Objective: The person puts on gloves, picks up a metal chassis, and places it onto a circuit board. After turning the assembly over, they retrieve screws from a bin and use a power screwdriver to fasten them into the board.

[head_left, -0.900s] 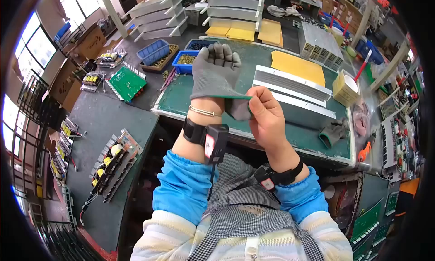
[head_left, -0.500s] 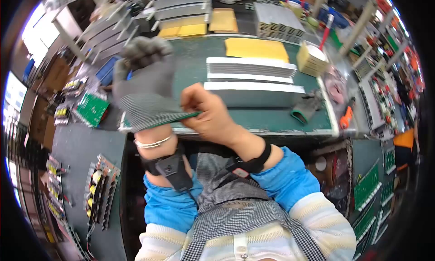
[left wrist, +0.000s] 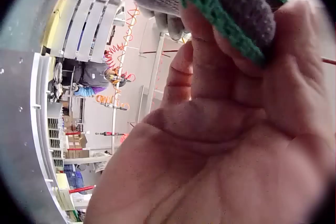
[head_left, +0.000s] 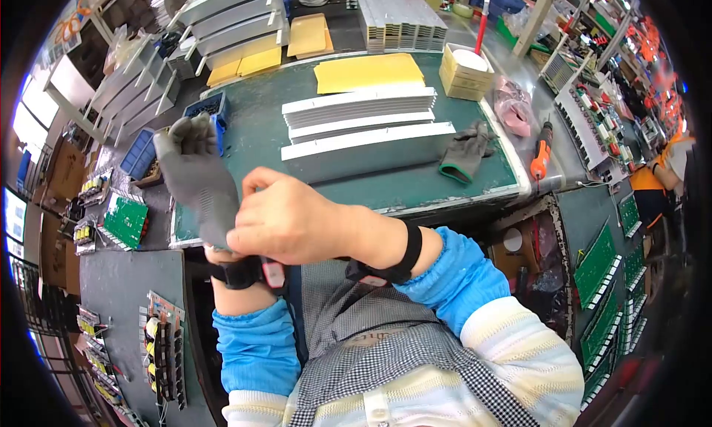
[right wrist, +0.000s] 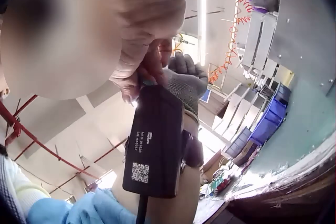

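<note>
A grey knitted glove (head_left: 199, 193) with a green cuff covers my left hand (head_left: 191, 167), which is raised at the left of the head view with loosely bent fingers and nothing in them. My bare right hand (head_left: 278, 215) grips the glove's cuff at the left wrist. In the left wrist view its fingers and thumb pinch the green cuff edge (left wrist: 226, 29). A black camera box (right wrist: 155, 140) is strapped on the left wrist, close below the cuff. A second grey glove (head_left: 466, 154) lies on the green bench (head_left: 356, 193), right of the metal profiles.
Finned metal profiles (head_left: 363, 149) lie mid-bench, with yellow sheets (head_left: 371, 74) behind. At the right are a yellow box (head_left: 466, 74) and an orange power tool (head_left: 543, 156). Blue bins (head_left: 137, 156) stand at the left. Circuit boards (head_left: 126, 219) lie on the left side table. Another person (head_left: 675, 167) is far right.
The head view has swung right. My gloved left hand has moved left and lower in it. The right hand has gone from holding the cuff stretched out sideways to gripping it close against the wrist.
</note>
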A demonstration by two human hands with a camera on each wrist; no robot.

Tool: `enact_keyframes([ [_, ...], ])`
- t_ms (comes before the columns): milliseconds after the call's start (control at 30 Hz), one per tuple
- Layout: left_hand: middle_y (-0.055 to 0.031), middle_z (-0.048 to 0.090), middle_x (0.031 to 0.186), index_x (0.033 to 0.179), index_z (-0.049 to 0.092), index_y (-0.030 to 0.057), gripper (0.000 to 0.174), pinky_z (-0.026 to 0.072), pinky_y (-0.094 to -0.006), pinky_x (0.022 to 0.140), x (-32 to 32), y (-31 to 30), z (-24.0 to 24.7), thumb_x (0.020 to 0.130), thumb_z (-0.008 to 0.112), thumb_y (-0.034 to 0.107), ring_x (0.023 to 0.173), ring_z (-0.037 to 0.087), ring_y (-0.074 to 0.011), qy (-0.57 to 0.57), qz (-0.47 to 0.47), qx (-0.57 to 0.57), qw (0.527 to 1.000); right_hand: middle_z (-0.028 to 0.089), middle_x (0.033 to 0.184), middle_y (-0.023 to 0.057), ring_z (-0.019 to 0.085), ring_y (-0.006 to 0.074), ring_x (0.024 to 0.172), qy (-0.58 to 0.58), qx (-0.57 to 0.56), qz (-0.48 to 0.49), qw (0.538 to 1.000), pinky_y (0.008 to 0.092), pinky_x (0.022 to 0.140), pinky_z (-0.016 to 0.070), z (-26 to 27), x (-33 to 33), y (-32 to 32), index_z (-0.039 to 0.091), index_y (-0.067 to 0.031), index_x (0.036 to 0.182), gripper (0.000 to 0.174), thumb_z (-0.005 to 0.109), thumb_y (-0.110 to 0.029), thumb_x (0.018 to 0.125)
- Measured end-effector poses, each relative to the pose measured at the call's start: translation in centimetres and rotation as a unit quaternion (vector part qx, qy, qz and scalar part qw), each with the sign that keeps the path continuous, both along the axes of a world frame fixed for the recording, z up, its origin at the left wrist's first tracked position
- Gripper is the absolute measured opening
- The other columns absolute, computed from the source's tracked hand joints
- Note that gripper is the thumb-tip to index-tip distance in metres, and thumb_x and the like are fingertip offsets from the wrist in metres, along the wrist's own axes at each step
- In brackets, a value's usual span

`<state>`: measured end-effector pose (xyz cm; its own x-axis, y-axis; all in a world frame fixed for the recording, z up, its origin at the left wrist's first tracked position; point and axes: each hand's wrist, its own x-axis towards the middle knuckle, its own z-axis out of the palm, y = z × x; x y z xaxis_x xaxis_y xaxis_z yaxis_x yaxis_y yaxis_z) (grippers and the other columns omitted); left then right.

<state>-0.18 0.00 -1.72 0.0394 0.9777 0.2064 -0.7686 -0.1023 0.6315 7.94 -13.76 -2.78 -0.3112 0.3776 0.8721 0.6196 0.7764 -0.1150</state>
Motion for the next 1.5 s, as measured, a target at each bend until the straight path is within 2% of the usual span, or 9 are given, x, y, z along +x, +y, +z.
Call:
enact_keyframes([
  [33, -0.0111, 0.063, 0.092, 0.094, 0.061, 0.0017, 0.036, 0.0454, -0.0429, 0.092, -1.7, 0.3, -0.6, 0.097, 0.047, 0.035, 0.097, 0.06, -0.0266, -0.12, -0.232, 0.013, 0.965, 0.049, 0.062, -0.0003, 0.058, 0.0175, 0.065, -0.016, -0.008, -0.014, 1.0, 0.0352, 0.075, 0.0448, -0.2, 0.1, -0.4, 0.051, -0.0115, 0.073, 0.015, 0.065, -0.015, 0.072],
  [133, -0.0125, 0.065, 0.102, 0.102, 0.063, 0.0012, 0.038, 0.0369, -0.0507, 0.101, -2.3, 0.4, -0.6, 0.096, 0.047, 0.035, 0.105, 0.057, -0.0286, -0.263, -0.315, -0.261, 0.874, 0.058, 0.07, 0.001, 0.061, 0.0187, 0.069, -0.002, -0.073, -0.02, 0.997, 0.0345, 0.076, 0.0458, -1.2, 0.9, -1.5, 0.057, -0.0101, 0.079, 0.011, 0.067, -0.014, 0.077],
  [267, -0.0101, 0.064, 0.101, 0.106, 0.06, 0.0015, 0.042, 0.033, -0.0498, 0.103, -3.5, -0.6, -0.9, 0.095, 0.049, 0.04, 0.109, 0.055, -0.028, -0.258, -0.402, -0.111, 0.871, 0.064, 0.079, 0.0045, 0.063, 0.0223, 0.074, 0.043, -0.103, -0.087, 0.99, 0.0353, 0.077, 0.0485, -1.9, 2.6, -3.4, 0.062, -0.0087, 0.086, 0.016, 0.073, -0.013, 0.075],
  [400, -0.0095, 0.062, 0.107, 0.116, 0.058, -0.0001, 0.049, 0.0337, -0.0441, 0.105, -7.1, -0.6, -2.4, 0.098, 0.043, 0.043, 0.113, 0.052, -0.0271, -0.05, -0.445, 0.017, 0.894, 0.066, 0.077, 0.0095, 0.065, 0.0287, 0.071, 0.093, -0.109, -0.295, 0.945, 0.0378, 0.068, 0.052, -1.7, 8.4, -9.2, 0.065, -0.0053, 0.088, 0.02, 0.075, -0.015, 0.074],
  [667, -0.0113, 0.063, 0.105, 0.117, 0.057, -0.0019, 0.046, 0.0454, -0.0394, 0.096, -11.2, -2.3, -10.3, 0.097, 0.051, 0.039, 0.102, 0.06, -0.0248, 0.32, -0.262, 0.071, 0.908, 0.054, 0.103, 0.0132, 0.053, 0.0337, 0.098, 0.038, -0.29, -0.681, 0.672, 0.043, 0.082, 0.0467, -9.3, 18.9, -21.3, 0.062, -0.0022, 0.092, 0.044, 0.077, -0.036, 0.069],
  [900, -0.0107, 0.068, 0.1, 0.108, 0.062, -0.0024, 0.031, 0.0461, -0.0306, 0.089, -2.4, -10.1, -4.7, 0.088, 0.056, 0.02, 0.097, 0.062, -0.0179, 0.483, -0.309, 0.321, 0.754, 0.062, 0.092, 0.0172, 0.058, 0.0387, 0.086, 0.214, -0.176, -0.666, 0.692, 0.045, 0.08, 0.0481, -11.6, 22.4, -19.7, 0.064, -0.0016, 0.097, 0.025, 0.06, -0.017, 0.078],
  [1033, -0.0096, 0.066, 0.102, 0.105, 0.062, -0.0039, 0.026, 0.0443, -0.0292, 0.09, 3.7, -13.4, -2.8, 0.088, 0.053, 0.014, 0.1, 0.058, -0.0153, 0.45, -0.389, 0.323, 0.736, 0.065, 0.086, 0.0029, 0.056, 0.0084, 0.073, 0.586, -0.076, -0.477, 0.65, 0.0241, 0.066, 0.0447, -11.3, 26.3, -20.4, 0.065, 0.0009, 0.102, 0.019, 0.056, -0.008, 0.089],
  [1333, -0.0098, 0.066, 0.09, 0.104, 0.06, -0.0057, 0.041, 0.0508, -0.0301, 0.071, 18.4, -22.1, -3.4, 0.085, 0.07, 0.029, 0.078, 0.062, -0.0153, 0.427, -0.522, 0.23, 0.701, 0.064, 0.092, 0.0089, 0.061, 0.0161, 0.082, 0.235, -0.168, -0.405, 0.867, 0.0267, 0.074, 0.0477, -4.2, 19.3, -22.1, 0.063, 0.0022, 0.105, 0.025, 0.058, 0.003, 0.081],
  [1500, -0.0075, 0.063, 0.084, 0.102, 0.058, -0.0033, 0.031, 0.0494, -0.0282, 0.07, 19.4, -23.1, -6.3, 0.083, 0.069, 0.019, 0.079, 0.059, -0.0105, 0.443, -0.478, 0.262, 0.712, 0.063, 0.09, 0.0148, 0.064, 0.0297, 0.082, 0.236, -0.227, -0.496, 0.804, 0.0361, 0.072, 0.0506, -5.0, 18.4, -25.5, 0.059, -0.0018, 0.108, 0.034, 0.062, -0.004, 0.075],
])
